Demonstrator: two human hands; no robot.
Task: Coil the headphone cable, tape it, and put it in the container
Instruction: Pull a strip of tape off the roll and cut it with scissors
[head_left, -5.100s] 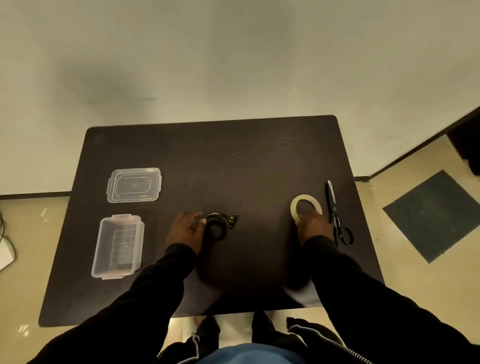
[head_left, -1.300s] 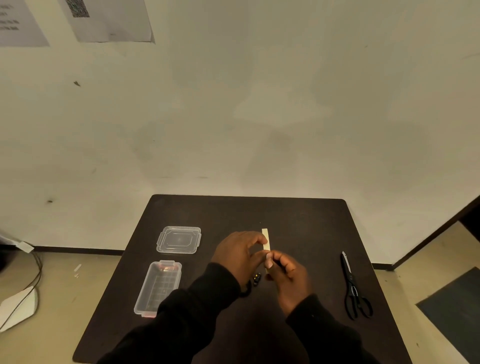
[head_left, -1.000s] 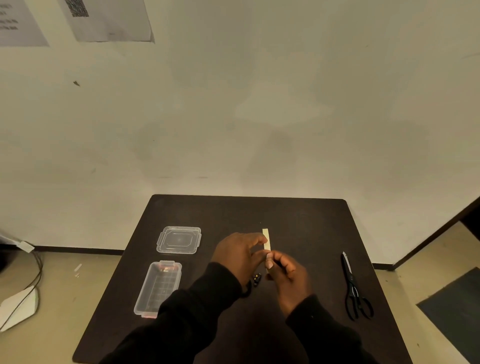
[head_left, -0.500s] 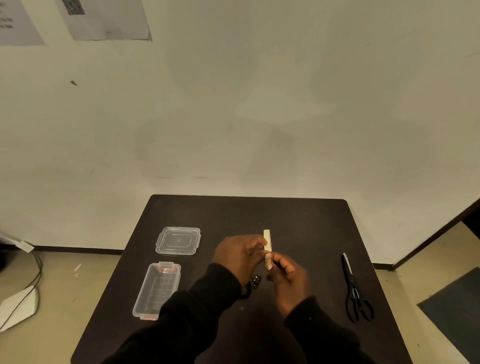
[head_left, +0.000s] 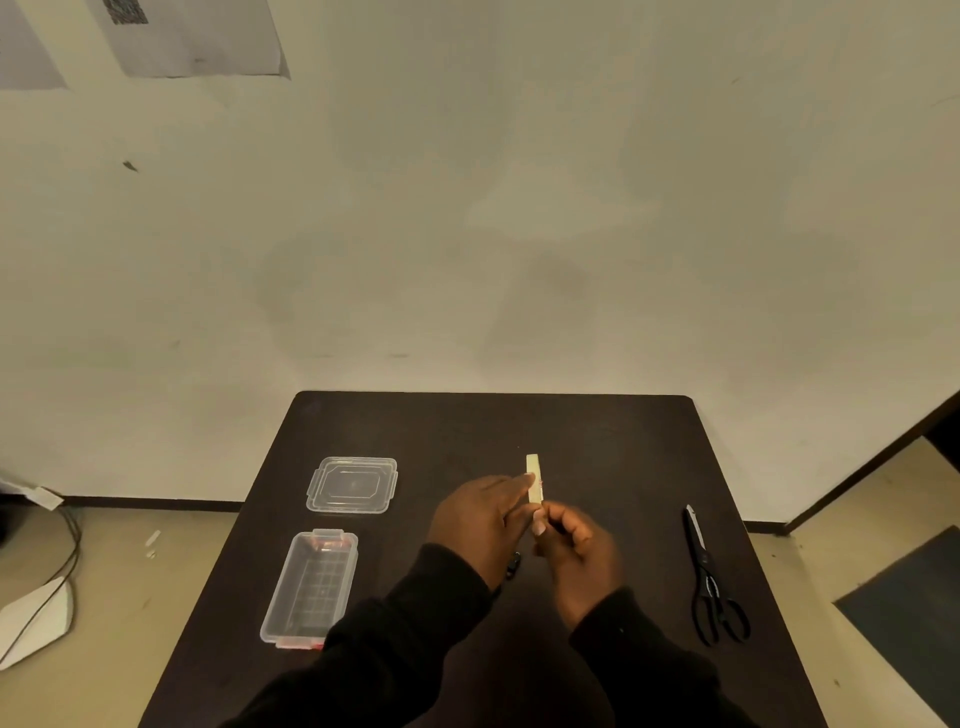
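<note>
Both hands pinched a tape strip (head_left: 533, 478) over the desk's middle: left hand (head_left: 485, 519), right hand (head_left: 576, 551). Taping looked unfinished; the open container (head_left: 310, 587) near the left edge awaited the cable.

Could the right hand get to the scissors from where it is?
Probably yes. The scissors lie on bare table to that side with nothing between, but the right hand is pinching tape and must let go first.

bare table (head_left: 597, 436) between lid (head_left: 351, 484) and scissors (head_left: 711, 582) lets hands pass.
</note>
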